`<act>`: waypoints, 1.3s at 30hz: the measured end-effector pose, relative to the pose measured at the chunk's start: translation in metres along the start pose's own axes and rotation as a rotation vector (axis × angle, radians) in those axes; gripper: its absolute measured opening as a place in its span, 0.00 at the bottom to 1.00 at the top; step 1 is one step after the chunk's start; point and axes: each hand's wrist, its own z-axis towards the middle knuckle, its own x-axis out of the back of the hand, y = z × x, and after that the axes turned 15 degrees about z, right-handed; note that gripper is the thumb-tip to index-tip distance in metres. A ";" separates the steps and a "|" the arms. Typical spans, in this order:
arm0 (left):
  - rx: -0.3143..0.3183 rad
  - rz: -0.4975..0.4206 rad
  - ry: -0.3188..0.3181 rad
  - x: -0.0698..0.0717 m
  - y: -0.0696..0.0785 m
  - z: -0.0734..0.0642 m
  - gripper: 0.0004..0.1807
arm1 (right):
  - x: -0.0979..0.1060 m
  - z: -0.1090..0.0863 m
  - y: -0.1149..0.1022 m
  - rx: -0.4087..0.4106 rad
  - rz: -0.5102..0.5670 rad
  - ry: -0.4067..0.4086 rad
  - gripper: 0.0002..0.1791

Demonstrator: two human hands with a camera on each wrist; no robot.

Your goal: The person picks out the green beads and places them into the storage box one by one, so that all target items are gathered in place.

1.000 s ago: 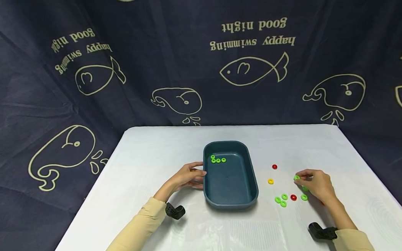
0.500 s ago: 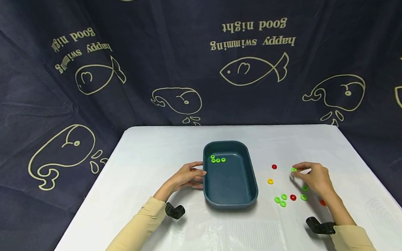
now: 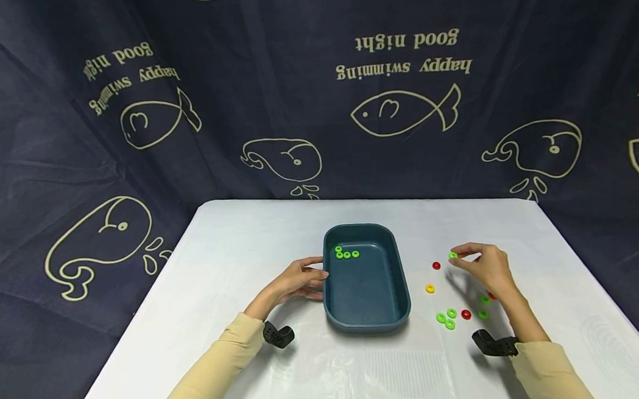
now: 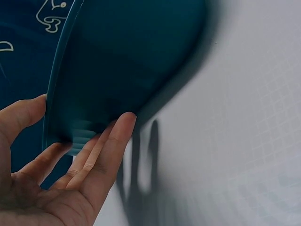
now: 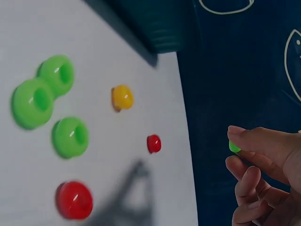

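My left hand (image 3: 294,281) rests on the outer left wall of a dark teal plastic bin (image 3: 365,297). In the left wrist view its fingers lie fairly straight along the bin wall (image 4: 127,52), with the thumb touching the rim. Inside the bin, several small green rings (image 3: 347,255) sit in the far left corner. Above the table to the right, my right hand (image 3: 491,269) pinches another green ring (image 3: 453,255) between thumb and fingers. The right wrist view shows only a sliver of that green ring (image 5: 234,147) under the thumb tip.
Loose rings lie on the white table (image 3: 407,371) right of the bin: a yellow ring (image 3: 430,288), a red ring (image 3: 436,265), a nearer red ring (image 3: 466,314) and several green rings (image 3: 451,313). Another red ring (image 3: 492,296) is partly hidden by the right wrist. A dark fish-print curtain (image 3: 268,74) hangs behind.
My right hand has lifted the green ring and carried it away from me and leftward, toward the far red ring. The left hand and the bin have stayed put.
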 end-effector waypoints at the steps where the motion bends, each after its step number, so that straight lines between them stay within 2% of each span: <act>1: 0.002 -0.002 0.000 0.000 0.000 0.000 0.34 | -0.001 0.002 -0.001 0.008 0.005 -0.001 0.11; 10: 0.007 -0.006 0.003 0.001 0.001 -0.001 0.34 | -0.019 0.020 -0.022 0.047 0.059 -0.025 0.10; 25: 0.013 -0.005 0.006 -0.001 0.003 -0.002 0.34 | -0.065 0.049 -0.069 0.067 0.158 -0.132 0.11; 30: 0.004 -0.008 -0.008 -0.001 0.003 -0.002 0.35 | -0.081 0.054 -0.081 0.077 0.184 -0.153 0.11; 39: 0.000 -0.013 0.002 0.000 0.001 -0.002 0.34 | -0.107 0.058 -0.094 0.093 0.229 -0.188 0.12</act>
